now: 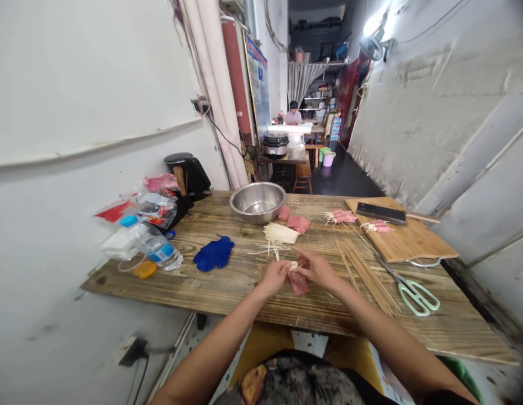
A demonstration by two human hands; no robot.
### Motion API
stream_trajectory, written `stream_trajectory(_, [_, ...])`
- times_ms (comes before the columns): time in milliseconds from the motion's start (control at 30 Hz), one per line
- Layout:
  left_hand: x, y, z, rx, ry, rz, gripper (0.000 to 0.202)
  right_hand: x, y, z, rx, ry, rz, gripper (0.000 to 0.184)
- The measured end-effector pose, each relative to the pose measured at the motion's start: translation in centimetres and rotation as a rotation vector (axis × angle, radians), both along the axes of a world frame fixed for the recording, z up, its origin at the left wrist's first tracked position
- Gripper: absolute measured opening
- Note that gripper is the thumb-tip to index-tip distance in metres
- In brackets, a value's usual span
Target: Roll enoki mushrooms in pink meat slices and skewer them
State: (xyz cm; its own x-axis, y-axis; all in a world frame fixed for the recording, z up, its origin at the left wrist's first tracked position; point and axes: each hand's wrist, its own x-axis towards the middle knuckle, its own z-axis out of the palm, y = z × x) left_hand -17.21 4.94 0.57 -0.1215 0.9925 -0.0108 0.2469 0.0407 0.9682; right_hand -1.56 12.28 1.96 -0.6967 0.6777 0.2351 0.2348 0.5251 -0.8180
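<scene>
Near the front edge of the table, my left hand [273, 279] pinches a small bunch of enoki mushrooms [293, 266], its thin stems poking out toward the far side. My right hand [319, 270] has its fingers closed on the same bunch from the other side. Under the fingers lies a flat pink meat slice [299, 285], partly covered by the hands. Just beyond is a larger pile of enoki [280, 233], with more meat slices [298, 223] behind it. Thin wooden skewers [366, 275] lie to the right of my right hand.
A steel bowl [258, 203] stands at the back. On the right are a cutting board [428, 242] with a cleaver [380, 213], meat-wrapped enoki rolls [342, 216] and green-handled scissors [417, 297]. Leftward lie a blue glove [213, 253] and water bottle [158, 248]. A person [293, 115] sits far back.
</scene>
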Motion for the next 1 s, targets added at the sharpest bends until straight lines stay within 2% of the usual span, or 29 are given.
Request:
stream_trajectory(67, [0.3,0.1,-0.3,-0.125,-0.172,-0.082,0.037,1.1,-0.1,0.5,0.23,-0.09,0.122,0.028])
stream_trajectory(133, [0.5,0.1,-0.5,-0.204,-0.305,-0.168,0.043,1.7,-0.5,0.8,0.361,-0.182,0.216,0.022])
stream_trajectory(200, [0.7,-0.1,-0.5,-0.229,-0.396,-0.216,0.047,2.0,-0.9,0.8,0.426,-0.253,0.227,0.026])
stream_trajectory(267, [0.8,-0.4,-0.7,-0.211,-0.442,-0.177,0.048,2.2,-1.3,0.4,0.435,-0.248,0.211,0.027])
stream_trajectory(400, [1.0,-1.5,-1.7,-0.13,-0.286,0.001,0.041,2.4,-1.9,-0.8,0.335,-0.079,0.266,0.029])
stream_trajectory(500, [1.1,-2.4,-2.5,-0.041,-0.111,0.021,0.032,2.6,-2.0,-1.8,0.296,-0.029,0.276,0.032])
stream_trajectory(633, [1.2,-2.7,-3.0,0.178,0.105,0.041,0.021,3.0,-1.6,-2.9,0.314,-0.027,0.272,0.032])
stream_trajectory(867, [0.6,-2.6,-4.1,0.336,0.318,-0.15,0.027,3.5,-1.0,-3.7,0.453,-0.116,0.278,0.032])
stream_trajectory(1000, [0.4,-2.7,-4.3,0.39,0.456,-0.224,0.028,3.6,-0.8,-4.5,0.538,-0.164,0.284,0.031])
